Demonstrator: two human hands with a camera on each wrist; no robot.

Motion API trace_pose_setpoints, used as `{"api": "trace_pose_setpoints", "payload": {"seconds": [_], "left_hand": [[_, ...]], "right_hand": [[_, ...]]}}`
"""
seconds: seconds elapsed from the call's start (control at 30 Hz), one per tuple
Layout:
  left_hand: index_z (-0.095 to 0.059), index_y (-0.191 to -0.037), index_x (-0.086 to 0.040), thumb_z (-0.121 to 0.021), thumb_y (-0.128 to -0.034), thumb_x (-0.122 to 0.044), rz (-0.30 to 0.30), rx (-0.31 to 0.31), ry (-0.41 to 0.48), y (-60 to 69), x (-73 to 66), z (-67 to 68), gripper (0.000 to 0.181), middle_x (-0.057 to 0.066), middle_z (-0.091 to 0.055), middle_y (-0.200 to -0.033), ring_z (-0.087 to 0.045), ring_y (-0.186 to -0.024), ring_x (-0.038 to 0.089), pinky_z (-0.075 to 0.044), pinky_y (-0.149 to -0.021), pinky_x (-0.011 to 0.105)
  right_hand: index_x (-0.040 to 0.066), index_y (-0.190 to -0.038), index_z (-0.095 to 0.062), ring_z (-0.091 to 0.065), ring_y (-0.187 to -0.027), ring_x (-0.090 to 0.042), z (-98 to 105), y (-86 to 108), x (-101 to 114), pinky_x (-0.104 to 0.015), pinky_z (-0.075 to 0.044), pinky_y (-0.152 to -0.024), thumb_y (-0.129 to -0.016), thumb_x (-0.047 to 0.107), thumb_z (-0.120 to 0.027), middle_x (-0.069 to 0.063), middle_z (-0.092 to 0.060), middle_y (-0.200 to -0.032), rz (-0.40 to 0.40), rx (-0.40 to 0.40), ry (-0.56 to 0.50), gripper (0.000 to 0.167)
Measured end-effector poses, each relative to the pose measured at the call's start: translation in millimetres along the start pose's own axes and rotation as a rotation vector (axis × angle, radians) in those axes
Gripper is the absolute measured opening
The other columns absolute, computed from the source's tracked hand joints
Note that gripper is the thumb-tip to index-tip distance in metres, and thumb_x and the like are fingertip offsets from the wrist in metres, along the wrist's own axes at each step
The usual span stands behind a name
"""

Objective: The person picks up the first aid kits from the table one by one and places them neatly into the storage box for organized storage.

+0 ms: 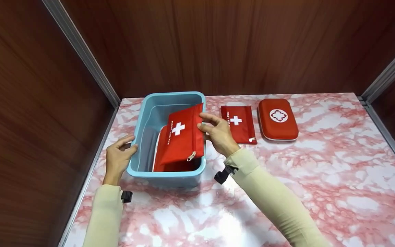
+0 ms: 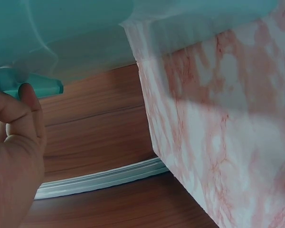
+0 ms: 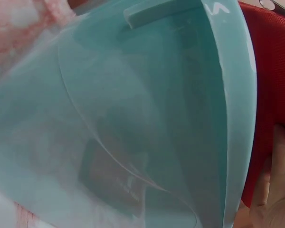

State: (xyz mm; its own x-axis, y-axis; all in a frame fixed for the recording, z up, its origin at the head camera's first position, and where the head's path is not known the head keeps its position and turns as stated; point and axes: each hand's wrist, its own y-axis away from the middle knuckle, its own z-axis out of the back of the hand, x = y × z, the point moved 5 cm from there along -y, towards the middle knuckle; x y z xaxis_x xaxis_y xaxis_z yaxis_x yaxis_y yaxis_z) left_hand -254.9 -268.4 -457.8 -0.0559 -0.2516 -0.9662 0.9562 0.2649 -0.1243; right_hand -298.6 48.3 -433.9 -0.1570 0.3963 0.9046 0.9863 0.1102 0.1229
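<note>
A red pouch with a white cross (image 1: 183, 132) hangs tilted over the right part of a blue bin (image 1: 170, 174). My right hand (image 1: 219, 133) pinches its right edge by the zipper; in the right wrist view, fingers (image 3: 281, 166) lie against the red fabric (image 3: 273, 71) beyond the bin wall (image 3: 133, 95). My left hand (image 1: 118, 156) holds the bin's left rim between thumb and fingers; the left wrist view shows this hand (image 2: 19, 137) at the rim (image 2: 47, 86). Inside the bin, under the pouch, lies another red item with a white edge (image 1: 157, 151).
Right of the bin, a flat red pouch (image 1: 242, 132) and a red hard case (image 1: 279, 128) lie on the marbled table (image 1: 321, 171). Brown wood-grain panels (image 1: 218, 44) with metal edge strips stand behind and at both sides.
</note>
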Motion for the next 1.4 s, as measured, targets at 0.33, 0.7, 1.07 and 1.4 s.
{"api": "trace_pose_setpoints", "payload": {"seconds": [0.33, 0.7, 1.07, 1.4], "left_hand": [[-0.068, -0.116, 0.012, -0.072, -0.0842, 0.008, -0.055, -0.006, 0.012, 2.6, -4.7, -1.8, 0.033, 0.025, -0.062, -0.130, -0.062, -0.089, 0.001, -0.049, -0.080, 0.012], [-0.069, -0.117, 0.010, -0.073, -0.0849, 0.007, -0.046, -0.015, 0.006, 0.2, 2.4, -0.5, 0.033, 0.022, -0.062, -0.131, -0.061, -0.091, 0.001, -0.048, -0.084, 0.015], [-0.065, -0.116, 0.017, -0.070, -0.0847, 0.009, -0.053, 0.011, -0.015, 15.6, -31.8, -2.3, 0.033, 0.029, -0.060, -0.130, -0.063, -0.090, 0.006, -0.048, -0.080, 0.013], [-0.068, -0.117, 0.012, -0.072, -0.0847, 0.008, -0.039, -0.015, -0.003, 0.5, -0.9, -0.7, 0.033, 0.024, -0.061, -0.132, -0.061, -0.090, 0.000, -0.048, -0.086, 0.017]], "right_hand": [[-0.003, -0.133, -0.059, -0.065, -0.075, -0.016, -9.6, -1.7, -7.4, -0.026, -0.057, -0.063, -0.089, -0.012, -0.062, -0.013, -0.059, -0.113, 0.004, -0.003, 0.059, 0.044], [-0.003, -0.132, -0.060, -0.065, -0.075, -0.016, -17.8, -3.1, -11.3, -0.026, -0.058, -0.059, -0.090, -0.011, -0.061, -0.013, -0.060, -0.109, 0.004, 0.017, 0.117, 0.043], [0.000, -0.131, -0.063, -0.060, -0.073, -0.015, -24.9, -6.2, -9.7, -0.023, -0.053, -0.056, -0.090, -0.007, -0.064, -0.013, -0.061, -0.114, 0.022, 0.019, 0.263, 0.042], [0.000, -0.130, -0.063, -0.063, -0.081, -0.019, -34.3, -6.9, -8.6, -0.027, -0.057, -0.063, -0.090, -0.007, -0.063, -0.015, -0.063, -0.116, 0.056, 0.040, 0.342, 0.040]]}}
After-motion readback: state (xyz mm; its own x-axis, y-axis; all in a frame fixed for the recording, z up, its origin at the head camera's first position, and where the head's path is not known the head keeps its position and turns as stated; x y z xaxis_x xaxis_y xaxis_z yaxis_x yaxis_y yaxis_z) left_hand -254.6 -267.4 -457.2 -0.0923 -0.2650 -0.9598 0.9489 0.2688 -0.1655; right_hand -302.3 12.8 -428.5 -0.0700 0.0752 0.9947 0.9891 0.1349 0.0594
